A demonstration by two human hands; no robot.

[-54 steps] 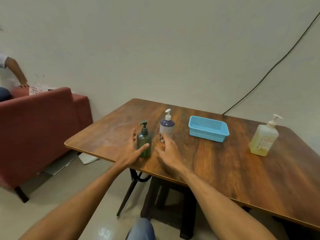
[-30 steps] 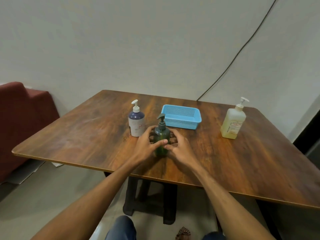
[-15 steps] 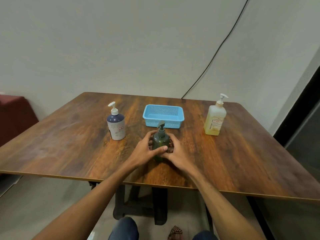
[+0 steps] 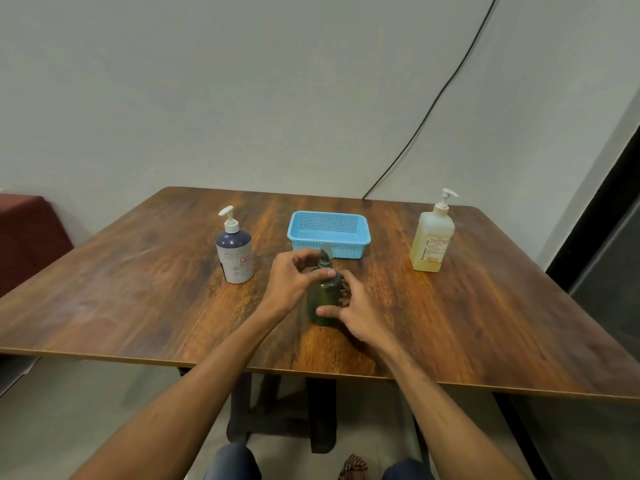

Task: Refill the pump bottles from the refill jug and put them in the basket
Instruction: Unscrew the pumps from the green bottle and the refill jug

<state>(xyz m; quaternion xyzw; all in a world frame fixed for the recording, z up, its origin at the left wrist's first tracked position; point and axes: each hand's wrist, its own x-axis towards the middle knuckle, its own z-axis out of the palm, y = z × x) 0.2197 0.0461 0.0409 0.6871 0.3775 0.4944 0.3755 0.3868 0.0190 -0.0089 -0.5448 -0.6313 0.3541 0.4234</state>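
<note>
From the head camera you have three pump-topped containers and one basket on the table. Your left hand [image 4: 292,282] curls its fingers and thumb round the neck of the dark green pump bottle [image 4: 322,293], just under the pump head. Your right hand [image 4: 363,315] grips the bottle's body lower down, thumb across the front. The bottle stands upright on the table between your two hands.

Just behind your grip sits the blue mesh basket [image 4: 329,233], with nothing in it; the green bottle's pump head overlaps its front wall in this view. Beyond your left hand, near but apart, stands the navy and white pump bottle [image 4: 235,259]. Well off past your right hand stands the yellowish refill jug [image 4: 431,242], its white pump on top.

All of it rests on a dark wooden table [image 4: 138,289] set against a plain pale wall [image 4: 242,98], down which a black cable [image 4: 433,105] slants. A red sofa [image 4: 27,230] shows far to your left.
</note>
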